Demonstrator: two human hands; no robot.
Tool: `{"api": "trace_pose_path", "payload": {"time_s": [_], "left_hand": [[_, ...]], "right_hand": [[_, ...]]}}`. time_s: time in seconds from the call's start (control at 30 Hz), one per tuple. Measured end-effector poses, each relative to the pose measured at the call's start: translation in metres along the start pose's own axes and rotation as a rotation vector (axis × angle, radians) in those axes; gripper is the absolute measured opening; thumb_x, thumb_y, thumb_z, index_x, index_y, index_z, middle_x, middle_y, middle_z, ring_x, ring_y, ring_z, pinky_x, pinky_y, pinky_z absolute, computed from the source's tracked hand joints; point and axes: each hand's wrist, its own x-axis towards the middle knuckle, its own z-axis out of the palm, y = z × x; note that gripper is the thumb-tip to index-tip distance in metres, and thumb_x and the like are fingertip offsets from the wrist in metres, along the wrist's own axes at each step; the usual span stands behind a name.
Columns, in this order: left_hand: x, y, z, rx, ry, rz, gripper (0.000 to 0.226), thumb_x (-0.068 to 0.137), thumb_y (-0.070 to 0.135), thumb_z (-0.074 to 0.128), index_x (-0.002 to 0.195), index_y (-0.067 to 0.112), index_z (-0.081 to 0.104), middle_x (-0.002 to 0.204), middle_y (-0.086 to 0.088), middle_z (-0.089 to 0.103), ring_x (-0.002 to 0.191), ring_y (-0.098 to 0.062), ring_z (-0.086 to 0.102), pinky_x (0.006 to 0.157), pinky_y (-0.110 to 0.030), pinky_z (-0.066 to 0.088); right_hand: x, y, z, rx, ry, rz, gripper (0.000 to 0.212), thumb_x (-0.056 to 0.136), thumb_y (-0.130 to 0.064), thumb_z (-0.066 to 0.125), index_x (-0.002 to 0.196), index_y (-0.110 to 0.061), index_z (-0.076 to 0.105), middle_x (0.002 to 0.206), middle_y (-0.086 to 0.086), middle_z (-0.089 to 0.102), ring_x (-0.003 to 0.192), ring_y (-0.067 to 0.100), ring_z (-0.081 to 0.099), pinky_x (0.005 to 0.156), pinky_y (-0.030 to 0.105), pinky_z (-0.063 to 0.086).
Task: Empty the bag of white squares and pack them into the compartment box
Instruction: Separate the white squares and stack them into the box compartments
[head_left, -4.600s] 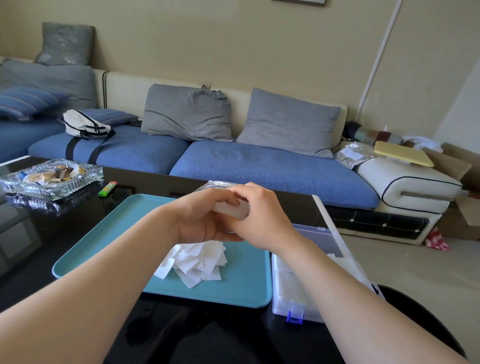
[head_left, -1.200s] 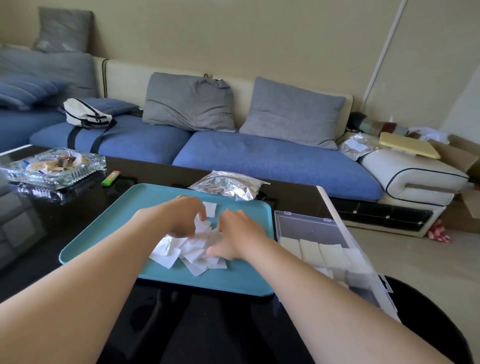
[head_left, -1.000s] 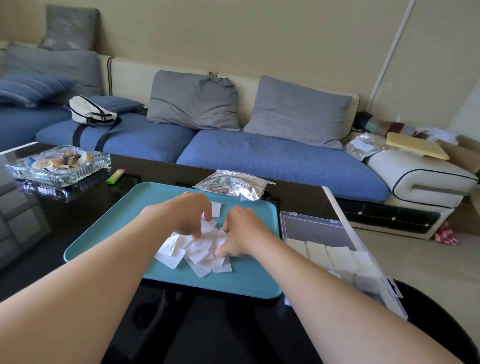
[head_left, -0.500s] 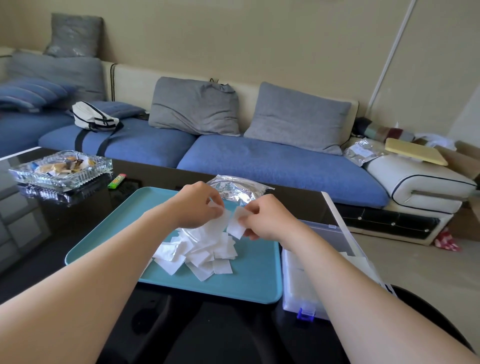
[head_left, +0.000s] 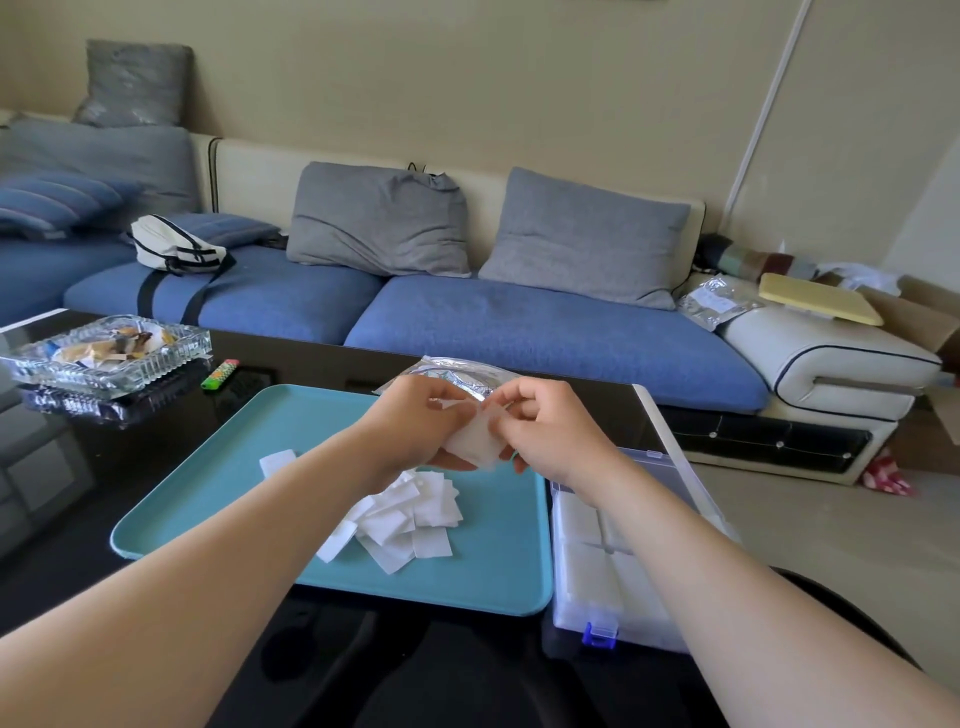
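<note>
Above the teal tray (head_left: 218, 478), my left hand (head_left: 415, 423) and my right hand (head_left: 545, 421) together hold a small stack of white squares (head_left: 475, 441). The left hand cups it from the left and below, and the right hand pinches its right edge. A loose pile of white squares (head_left: 405, 519) lies on the tray below my hands, with one single square (head_left: 277, 461) off to the left. The silver foil bag (head_left: 452, 366) lies flat behind my hands at the tray's far edge. Right of the tray stands the clear compartment box (head_left: 587, 587), open, with white squares in its compartments.
The black glass table (head_left: 67, 478) carries a glass ashtray (head_left: 104, 358) at the far left and a green lighter (head_left: 221, 374) beside it. Behind the table runs a blue sofa (head_left: 519, 332). The box's raised lid (head_left: 670, 441) stands along its right side.
Over the last second both hands rose from the pile on the tray with squares in them and came together. They now hold one stack higher above the tray.
</note>
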Motion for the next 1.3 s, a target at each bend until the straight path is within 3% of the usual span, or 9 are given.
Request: {"api": "trace_pose_path", "payload": {"time_s": [0.1,0.17,0.33,0.47,0.7,0.87,1.0,1.13,1.3], "left_hand": [[0.001,-0.001,0.003,-0.118,-0.017,-0.013,0.019,0.107,0.018,0.060,0.111,0.006,0.074,0.108,-0.019,0.074,0.091,-0.032,0.078,0.075,-0.043,0.066],[0.001,-0.003,0.004,-0.203,-0.063,-0.023,0.021,0.106,0.020,0.060,0.116,0.005,0.072,0.110,-0.019,0.076,0.095,-0.033,0.078,0.079,-0.042,0.066],[0.004,-0.007,0.007,-0.324,-0.036,-0.016,0.016,0.103,0.007,0.063,0.117,0.006,0.069,0.116,-0.022,0.074,0.097,-0.035,0.077,0.078,-0.043,0.065],[0.006,-0.014,0.012,-0.319,0.010,-0.016,0.014,0.100,0.005,0.067,0.113,0.004,0.070,0.114,-0.026,0.073,0.094,-0.036,0.077,0.075,-0.042,0.065],[0.012,-0.017,0.019,-0.376,0.040,0.000,0.020,0.098,0.008,0.070,0.116,0.000,0.069,0.116,-0.026,0.072,0.098,-0.036,0.077,0.082,-0.046,0.064],[0.017,-0.019,0.024,-0.394,0.133,-0.023,0.036,0.095,0.012,0.073,0.128,-0.001,0.062,0.121,-0.026,0.067,0.095,-0.035,0.078,0.076,-0.042,0.065],[0.017,-0.021,0.022,-0.397,0.121,-0.031,0.039,0.097,0.013,0.072,0.132,0.001,0.061,0.123,-0.025,0.067,0.094,-0.034,0.078,0.077,-0.042,0.065],[0.013,-0.019,0.017,-0.373,0.065,-0.046,0.023,0.099,0.010,0.071,0.120,0.002,0.068,0.119,-0.025,0.071,0.095,-0.034,0.078,0.078,-0.044,0.065],[0.005,-0.016,0.015,-0.353,0.006,-0.040,0.019,0.098,0.010,0.071,0.115,0.001,0.070,0.111,-0.025,0.074,0.098,-0.036,0.077,0.077,-0.041,0.065]], "right_hand": [[0.004,0.011,0.003,-0.051,0.048,-0.080,0.021,0.092,-0.014,0.072,0.101,-0.033,0.076,0.085,0.003,0.078,0.073,0.022,0.073,0.069,0.046,0.063],[0.004,0.014,0.003,-0.058,0.097,-0.101,0.035,0.087,-0.015,0.080,0.111,-0.039,0.072,0.090,-0.002,0.077,0.078,0.022,0.074,0.079,0.047,0.063],[-0.002,0.009,-0.003,-0.048,0.239,-0.132,0.060,0.076,-0.016,0.095,0.125,-0.031,0.065,0.097,-0.003,0.069,0.069,0.015,0.069,0.073,0.024,0.059],[-0.002,0.009,-0.003,-0.080,0.297,-0.151,0.044,0.069,-0.018,0.100,0.104,-0.025,0.074,0.085,-0.004,0.072,0.063,0.003,0.065,0.065,0.012,0.053],[0.001,0.015,-0.001,-0.098,0.436,-0.175,0.027,0.073,-0.024,0.098,0.089,-0.023,0.076,0.065,-0.008,0.073,0.063,0.010,0.072,0.072,0.033,0.061],[0.005,0.019,0.000,-0.066,0.421,-0.163,0.022,0.077,-0.020,0.095,0.082,-0.022,0.074,0.062,-0.007,0.073,0.056,0.011,0.072,0.071,0.040,0.063],[0.005,0.021,0.001,-0.119,0.381,-0.191,0.022,0.078,-0.025,0.095,0.087,-0.025,0.075,0.067,-0.009,0.072,0.064,0.007,0.071,0.072,0.032,0.062],[0.003,0.020,0.003,-0.135,0.396,-0.244,0.021,0.081,-0.018,0.092,0.094,-0.024,0.077,0.068,-0.013,0.070,0.066,0.005,0.068,0.069,0.022,0.056],[0.004,0.021,0.001,-0.147,0.361,-0.255,0.021,0.081,-0.024,0.092,0.096,-0.026,0.078,0.070,-0.010,0.073,0.065,0.006,0.069,0.067,0.023,0.057]]}}
